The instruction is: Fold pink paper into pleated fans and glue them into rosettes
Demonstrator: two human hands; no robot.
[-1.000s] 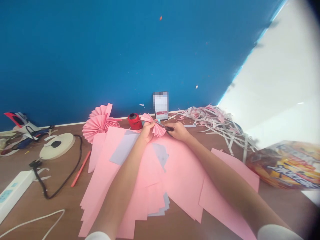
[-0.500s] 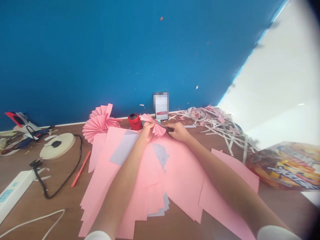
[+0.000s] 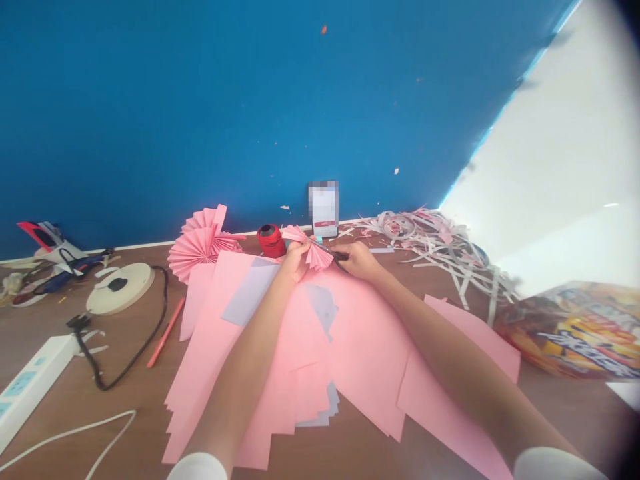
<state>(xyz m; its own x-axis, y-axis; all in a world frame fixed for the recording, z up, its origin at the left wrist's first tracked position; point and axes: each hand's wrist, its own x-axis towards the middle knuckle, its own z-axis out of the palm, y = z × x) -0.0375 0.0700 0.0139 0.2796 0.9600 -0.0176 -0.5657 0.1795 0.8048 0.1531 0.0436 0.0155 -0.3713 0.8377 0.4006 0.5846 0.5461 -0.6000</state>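
My left hand (image 3: 295,260) pinches a small pleated pink paper fan (image 3: 311,250) near the far edge of the brown table (image 3: 115,400). My right hand (image 3: 361,261) is closed round dark-handled scissors (image 3: 334,253) whose blades meet the fan's edge. Both forearms stretch over a spread of flat pink paper sheets (image 3: 320,347). A red spool of ribbon (image 3: 271,240) stands just behind my left hand.
A larger finished pink fan (image 3: 200,241) lies at the back left. A glue gun (image 3: 55,257), a white round reel (image 3: 119,287), a black cable, a red pencil (image 3: 165,332) and a power strip (image 3: 30,380) sit left. Paper strips (image 3: 440,247) and a colourful packet (image 3: 575,330) lie right.
The view has shifted slightly, so everything sits a little to the right and higher. The hands keep the same hold on the fan and scissors.
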